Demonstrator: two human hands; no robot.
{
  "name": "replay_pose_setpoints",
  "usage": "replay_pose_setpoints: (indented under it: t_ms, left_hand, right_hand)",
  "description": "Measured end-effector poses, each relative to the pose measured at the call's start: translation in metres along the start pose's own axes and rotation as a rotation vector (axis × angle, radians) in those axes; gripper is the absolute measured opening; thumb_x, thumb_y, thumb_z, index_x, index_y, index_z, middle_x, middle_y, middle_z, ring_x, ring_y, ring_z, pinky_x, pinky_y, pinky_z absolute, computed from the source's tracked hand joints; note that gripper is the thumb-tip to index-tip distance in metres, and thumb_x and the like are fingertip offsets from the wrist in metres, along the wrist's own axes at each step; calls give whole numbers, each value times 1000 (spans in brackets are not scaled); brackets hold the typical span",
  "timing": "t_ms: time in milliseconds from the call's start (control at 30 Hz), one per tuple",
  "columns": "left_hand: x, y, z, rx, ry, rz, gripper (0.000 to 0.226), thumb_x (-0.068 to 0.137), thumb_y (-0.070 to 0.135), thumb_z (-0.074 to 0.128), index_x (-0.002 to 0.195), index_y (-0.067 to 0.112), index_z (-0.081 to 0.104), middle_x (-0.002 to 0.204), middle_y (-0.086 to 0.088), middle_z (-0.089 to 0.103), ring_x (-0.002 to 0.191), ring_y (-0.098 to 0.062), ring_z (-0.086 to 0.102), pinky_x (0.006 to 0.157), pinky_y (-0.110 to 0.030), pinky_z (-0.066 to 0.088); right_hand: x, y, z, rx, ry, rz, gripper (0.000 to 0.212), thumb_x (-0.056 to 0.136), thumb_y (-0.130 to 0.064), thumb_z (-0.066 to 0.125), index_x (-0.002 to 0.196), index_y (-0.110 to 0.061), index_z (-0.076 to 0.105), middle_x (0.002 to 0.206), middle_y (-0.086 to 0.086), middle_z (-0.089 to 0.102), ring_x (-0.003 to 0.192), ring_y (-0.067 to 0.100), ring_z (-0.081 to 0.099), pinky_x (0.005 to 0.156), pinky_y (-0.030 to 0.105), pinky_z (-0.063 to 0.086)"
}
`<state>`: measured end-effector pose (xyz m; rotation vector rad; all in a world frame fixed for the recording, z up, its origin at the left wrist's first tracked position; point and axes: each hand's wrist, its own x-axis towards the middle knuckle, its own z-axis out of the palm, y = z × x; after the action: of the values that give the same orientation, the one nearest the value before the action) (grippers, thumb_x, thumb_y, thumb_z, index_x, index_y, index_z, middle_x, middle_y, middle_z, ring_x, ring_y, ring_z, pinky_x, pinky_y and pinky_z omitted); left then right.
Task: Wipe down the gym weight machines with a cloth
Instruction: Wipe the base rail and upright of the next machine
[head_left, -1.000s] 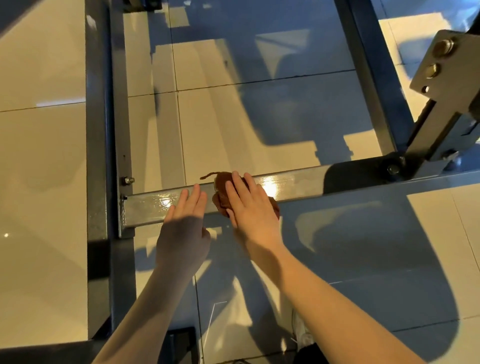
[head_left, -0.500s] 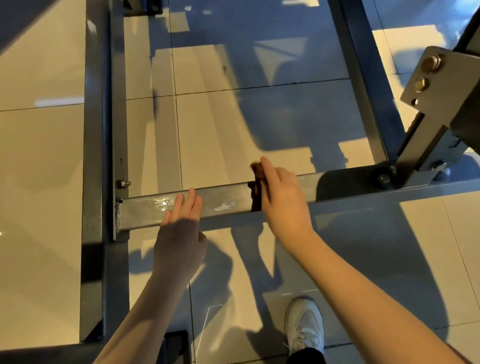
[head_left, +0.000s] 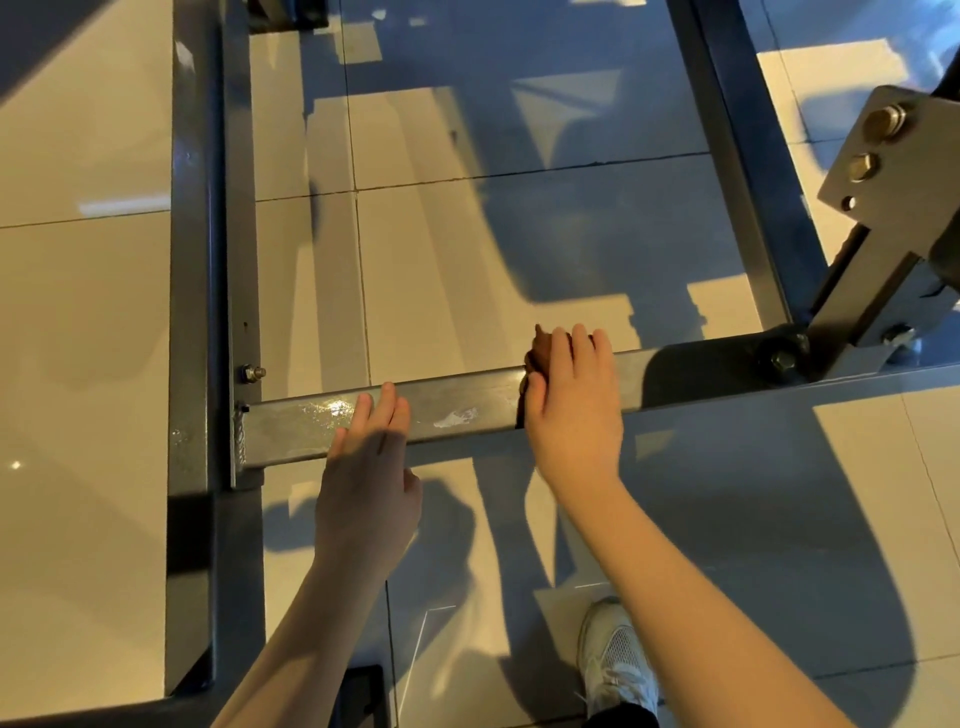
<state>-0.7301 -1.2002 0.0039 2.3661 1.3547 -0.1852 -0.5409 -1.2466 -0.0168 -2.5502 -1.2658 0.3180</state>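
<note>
My right grip (head_left: 571, 410) is closed on the brown cloth (head_left: 541, 353). Its fingers curve over the bunched fabric and the thumb lies against the cloth's left side, holding it down on the grey crossbar (head_left: 467, 410) of the machine frame. Most of the cloth is hidden under this grip; only a dark peak shows past the index finger, and a strip runs down the bar's near face beside the thumb. My left grip (head_left: 369, 488) holds nothing. Its fingers are straight and together, with the tips resting on the same crossbar, well to the left of the right grip. Between the two grips the bar carries a pale smear (head_left: 457, 417), and just left of the left grip's fingertips it shines with a wet-looking glare (head_left: 332, 408). Farther left of that grip, the crossbar meets a dark upright rail (head_left: 192, 312), where a small bolt (head_left: 253, 372) sticks out. Right of the right grip the bar falls into shadow and ends at a black bolt (head_left: 779, 358) below a grey bracket plate (head_left: 893, 171) with brass-coloured bolt heads. Below my right forearm a white shoe (head_left: 615, 660) stands on the glossy tiled floor (head_left: 78, 338).
</note>
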Motion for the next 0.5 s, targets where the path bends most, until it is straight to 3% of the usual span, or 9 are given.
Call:
replay_pose_setpoints:
  t_ms: [67, 167, 233, 333, 433, 500]
  left_hand:
    - [-1, -1, 3, -10, 22, 3, 74, 74, -2, 69, 141, 4, 40, 154, -10, 30, 143, -30, 22, 112, -49, 25]
    - [-3, -2, 6, -8, 23, 3, 77, 73, -1, 71, 142, 5, 39, 154, -10, 29, 144, -27, 18, 112, -47, 21]
    - [-2, -4, 4, -11, 20, 21, 76, 75, -1, 69, 143, 6, 38, 155, -9, 28, 145, -27, 18, 112, -46, 21]
    - [-1, -9, 1, -12, 22, 47, 74, 77, -1, 68, 144, 7, 37, 155, -7, 27, 144, -25, 16, 111, -43, 21]
    - [-3, -8, 4, -29, 41, 43, 78, 74, -1, 70, 144, 6, 36, 155, -7, 29, 143, -22, 14, 112, -47, 25]
    - [-3, -10, 4, -47, 56, 70, 80, 71, -4, 72, 143, 4, 37, 153, -10, 32, 142, -25, 20, 111, -50, 29]
  right_hand:
    - [-13, -33, 16, 21, -27, -51, 51, 90, -21, 45, 135, 0, 50, 142, 21, 47, 135, 40, 40, 112, 50, 35]
    - [-24, -57, 27, 70, -123, -309, 57, 82, -16, 67, 135, 0, 51, 142, 19, 49, 132, 38, 45, 108, 49, 37]
    - [-20, -40, 21, 63, -135, -402, 53, 86, -18, 60, 134, 2, 51, 140, 21, 50, 130, 39, 47, 105, 50, 40]
    - [-21, -17, 12, 20, -75, -270, 54, 90, -24, 43, 137, 2, 48, 144, 23, 46, 135, 41, 40, 109, 52, 37]
    - [-26, -45, 18, 30, -106, -66, 62, 84, -16, 64, 139, 3, 45, 148, 23, 40, 138, 40, 36, 112, 53, 34]
    - [-28, -71, 24, 66, -165, -162, 67, 84, -12, 65, 144, 1, 38, 154, 21, 30, 143, 38, 26, 117, 50, 25]
